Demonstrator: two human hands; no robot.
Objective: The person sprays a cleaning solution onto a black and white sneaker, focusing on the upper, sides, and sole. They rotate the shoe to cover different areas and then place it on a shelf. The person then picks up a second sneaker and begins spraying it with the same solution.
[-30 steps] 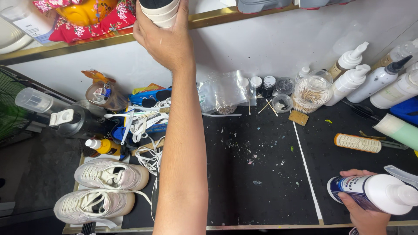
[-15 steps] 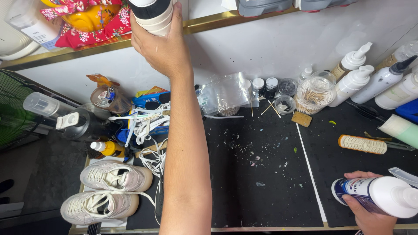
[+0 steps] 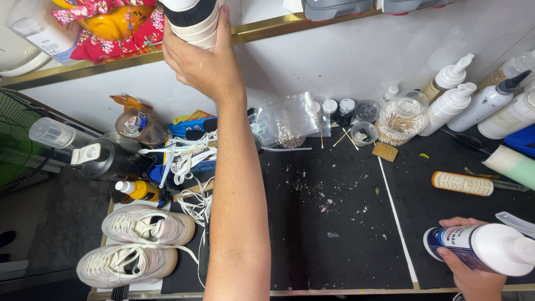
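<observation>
Two grips — left hand holds shoe at shelf, right hand clasps spray bottle.

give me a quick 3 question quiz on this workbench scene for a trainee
1. True or false: the left hand grips a shoe up at the gold-edged shelf.
2. What does the right hand hold? A) brush B) white spray bottle C) cotton swabs
3. Fill in: the pair of pale sneakers lies at the ____ front corner of the bench.

Key:
1. True; the grip is on the shoe's black and white end.
2. B, the white spray bottle, lying sideways in the hand over the black mat.
3. Left.
</observation>
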